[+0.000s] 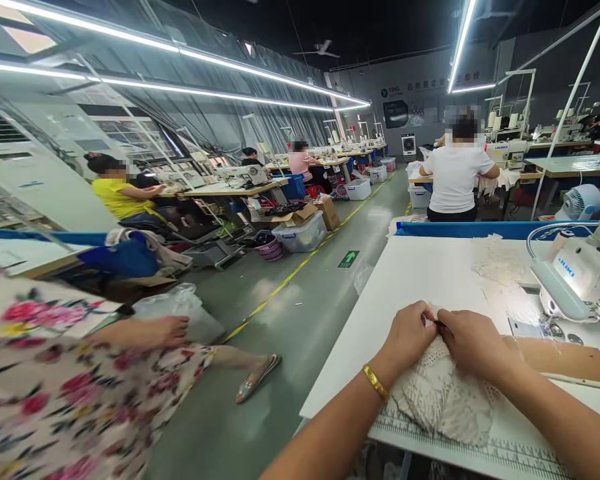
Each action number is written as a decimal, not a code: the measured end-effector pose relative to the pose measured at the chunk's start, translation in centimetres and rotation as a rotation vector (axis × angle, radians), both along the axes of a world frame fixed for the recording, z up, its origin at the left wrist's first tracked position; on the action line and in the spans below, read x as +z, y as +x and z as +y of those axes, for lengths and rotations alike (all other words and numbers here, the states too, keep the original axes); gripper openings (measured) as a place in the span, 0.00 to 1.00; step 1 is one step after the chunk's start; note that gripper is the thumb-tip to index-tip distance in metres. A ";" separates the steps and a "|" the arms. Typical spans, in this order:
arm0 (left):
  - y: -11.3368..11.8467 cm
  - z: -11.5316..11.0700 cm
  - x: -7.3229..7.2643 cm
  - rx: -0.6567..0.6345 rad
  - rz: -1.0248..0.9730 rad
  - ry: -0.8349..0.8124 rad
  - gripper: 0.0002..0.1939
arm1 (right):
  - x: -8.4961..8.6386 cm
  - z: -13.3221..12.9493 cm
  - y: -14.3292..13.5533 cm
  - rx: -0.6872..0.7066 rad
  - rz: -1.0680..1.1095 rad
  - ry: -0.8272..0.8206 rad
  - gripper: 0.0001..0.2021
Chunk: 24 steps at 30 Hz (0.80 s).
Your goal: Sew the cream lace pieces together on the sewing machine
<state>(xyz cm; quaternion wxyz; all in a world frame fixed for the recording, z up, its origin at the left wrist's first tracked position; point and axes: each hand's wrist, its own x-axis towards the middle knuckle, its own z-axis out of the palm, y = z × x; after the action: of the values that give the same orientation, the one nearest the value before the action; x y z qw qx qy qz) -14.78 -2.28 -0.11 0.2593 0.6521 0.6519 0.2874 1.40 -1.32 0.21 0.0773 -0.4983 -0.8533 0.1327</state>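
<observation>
Cream lace fabric lies bunched on the white sewing table, over the printed ruler along its front edge. My left hand, with a gold bracelet at the wrist, pinches the top end of the lace. Close beside it, nearly touching, my right hand is closed on the same end, with a small dark thing between its fingertips that I cannot make out. Another piece of pale lace rests farther back on the table. To the right stands a white JUKI sewing machine.
A person in a floral dress is close on the left, in the aisle. A small fan stands behind the machine. Ahead, a person in a white shirt sits at another machine. Plastic bins stand along the aisle.
</observation>
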 end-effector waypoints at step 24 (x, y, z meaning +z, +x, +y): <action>-0.3 0.3 -0.3 -0.022 -0.021 -0.010 0.04 | -0.1 1.1 -0.3 0.022 -0.087 -0.045 0.14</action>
<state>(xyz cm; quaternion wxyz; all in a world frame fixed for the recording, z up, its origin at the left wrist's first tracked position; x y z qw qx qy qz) -15.11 -1.93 -0.38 0.2728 0.6549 0.6432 0.2880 1.07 -0.23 0.14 0.0275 -0.4960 -0.8580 0.1310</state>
